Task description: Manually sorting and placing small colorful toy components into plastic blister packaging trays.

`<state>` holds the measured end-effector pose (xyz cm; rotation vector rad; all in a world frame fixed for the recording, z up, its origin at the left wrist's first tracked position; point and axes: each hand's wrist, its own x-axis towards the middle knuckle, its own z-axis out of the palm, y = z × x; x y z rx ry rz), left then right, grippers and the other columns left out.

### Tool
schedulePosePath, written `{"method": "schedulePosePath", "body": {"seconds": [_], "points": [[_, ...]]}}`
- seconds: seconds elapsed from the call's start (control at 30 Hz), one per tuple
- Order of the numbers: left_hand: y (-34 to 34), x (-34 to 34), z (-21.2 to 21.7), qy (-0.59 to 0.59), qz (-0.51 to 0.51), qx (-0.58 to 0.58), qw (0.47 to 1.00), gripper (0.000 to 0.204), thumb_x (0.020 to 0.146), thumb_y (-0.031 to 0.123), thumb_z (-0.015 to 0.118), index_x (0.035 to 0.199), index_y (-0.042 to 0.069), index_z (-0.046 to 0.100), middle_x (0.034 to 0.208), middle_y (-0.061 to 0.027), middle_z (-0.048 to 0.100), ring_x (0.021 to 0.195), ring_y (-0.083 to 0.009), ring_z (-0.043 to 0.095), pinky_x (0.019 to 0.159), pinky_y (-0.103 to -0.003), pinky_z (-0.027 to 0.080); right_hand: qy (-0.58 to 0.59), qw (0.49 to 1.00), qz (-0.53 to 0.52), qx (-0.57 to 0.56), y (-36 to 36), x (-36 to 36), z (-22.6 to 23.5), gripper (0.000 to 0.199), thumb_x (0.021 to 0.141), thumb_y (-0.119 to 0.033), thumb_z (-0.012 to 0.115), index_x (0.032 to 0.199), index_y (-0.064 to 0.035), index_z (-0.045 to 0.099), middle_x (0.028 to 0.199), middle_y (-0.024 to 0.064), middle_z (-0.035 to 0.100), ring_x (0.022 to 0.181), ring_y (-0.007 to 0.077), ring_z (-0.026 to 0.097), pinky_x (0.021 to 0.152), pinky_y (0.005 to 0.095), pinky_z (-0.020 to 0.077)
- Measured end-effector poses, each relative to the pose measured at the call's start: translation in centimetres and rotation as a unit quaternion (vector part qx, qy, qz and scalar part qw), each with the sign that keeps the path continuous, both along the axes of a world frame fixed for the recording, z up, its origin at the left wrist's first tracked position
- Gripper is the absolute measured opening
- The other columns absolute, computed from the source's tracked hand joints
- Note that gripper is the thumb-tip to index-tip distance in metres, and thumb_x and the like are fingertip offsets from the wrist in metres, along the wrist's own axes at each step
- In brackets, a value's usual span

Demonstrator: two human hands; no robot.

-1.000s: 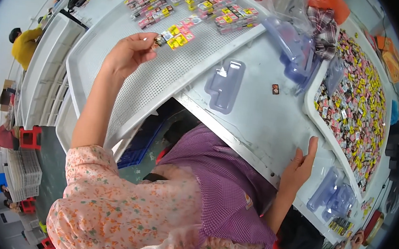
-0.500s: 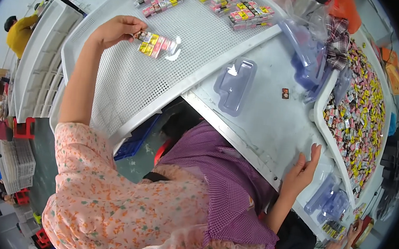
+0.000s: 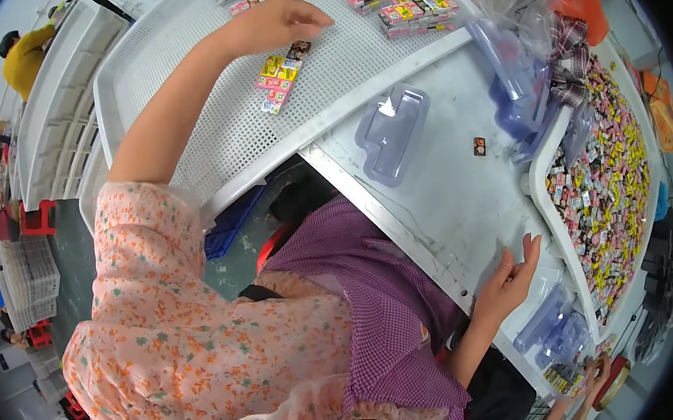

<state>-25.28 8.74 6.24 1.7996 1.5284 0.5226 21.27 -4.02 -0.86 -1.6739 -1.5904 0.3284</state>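
My left hand (image 3: 277,26) is over a white perforated tray (image 3: 199,120), its fingers loosely stretched out and holding nothing. Just below it, a flat pack of small yellow, pink and brown printed blocks (image 3: 277,83) lies on the tray. My right hand (image 3: 505,283) hovers at the near edge of the metal tabletop (image 3: 443,196), open and empty, with the fingers apart. Between the hands, a clear bluish plastic shell (image 3: 392,134) rests on the tabletop. A single small dark block (image 3: 479,146) lies to its right.
More filled packs (image 3: 416,14) are lined up at the tray's far side. A white-rimmed bin of loose small blocks (image 3: 596,203) stands at right. Stacked plastic shells (image 3: 518,90) lie beyond the tabletop. A co-worker's hands (image 3: 583,388) are at lower right.
My left hand has let go of the pack, which now lies turned more lengthwise on the tray. That hand has moved up and to the right. My right hand has barely moved.
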Motion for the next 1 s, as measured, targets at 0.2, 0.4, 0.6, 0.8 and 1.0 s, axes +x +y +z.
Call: {"method": "schedulePosePath", "body": {"seconds": [0.2,0.4,0.6,0.8,1.0], "points": [[-9.2,4.8,1.9,0.332,0.15,0.123,0.923,0.068,0.082,0.048,0.067,0.134,0.009,0.048,0.099,-0.0193,0.064,0.09,-0.0308,0.063,0.082,-0.038,0.05,-0.006,1.0,-0.007,-0.01,0.1,-0.6,0.5,0.052,0.092,-0.005,0.056,0.141,-0.0077,0.04,0.129,0.0083,0.059,0.059,0.0061,0.036,0.058,0.0199,0.0378],[-11.1,5.8,0.6,0.259,0.211,0.063,0.941,0.077,0.081,0.04,0.07,0.141,0.008,0.036,0.104,-0.0254,0.058,0.093,-0.0398,0.061,0.082,-0.044,0.05,-0.009,1.0,-0.003,-0.013,0.2,-0.5,0.4,0.052,0.092,-0.006,0.056,0.142,-0.0084,0.04,0.128,0.0083,0.06,0.059,0.0067,0.035,0.058,0.02,0.0376],[-11.7,2.4,-0.6,0.148,0.281,0.056,0.947,0.073,0.08,0.038,0.071,0.138,0.004,0.042,0.11,-0.0236,0.056,0.093,-0.031,0.061,0.084,-0.037,0.05,-0.011,1.0,-0.013,-0.022,0.1,-0.5,0.5,0.052,0.092,-0.008,0.057,0.142,-0.0098,0.041,0.125,0.007,0.061,0.059,0.0069,0.036,0.059,0.0207,0.0381],[-9.1,-2.3,-1.9,0.056,0.323,0.01,0.945,0.07,0.079,0.03,0.075,0.135,0.001,0.045,0.112,-0.0155,0.058,0.093,-0.0222,0.06,0.08,-0.034,0.05,-0.017,0.999,-0.009,-0.028,0.0,-0.4,0.4,0.052,0.093,-0.009,0.057,0.142,-0.0104,0.041,0.123,0.0062,0.062,0.059,0.007,0.036,0.059,0.021,0.0386],[-8.2,-2.6,-1.0,0.02,0.32,-0.081,0.944,0.049,0.08,0.024,0.074,0.12,0.004,0.055,0.098,-0.0046,0.055,0.08,-0.0118,0.052,0.061,-0.027,0.045,-0.02,0.999,-0.013,-0.034,0.1,-0.7,0.7,0.052,0.092,-0.008,0.057,0.141,-0.0106,0.042,0.123,0.0088,0.062,0.06,0.0085,0.04,0.059,0.0222,0.0401]]}}
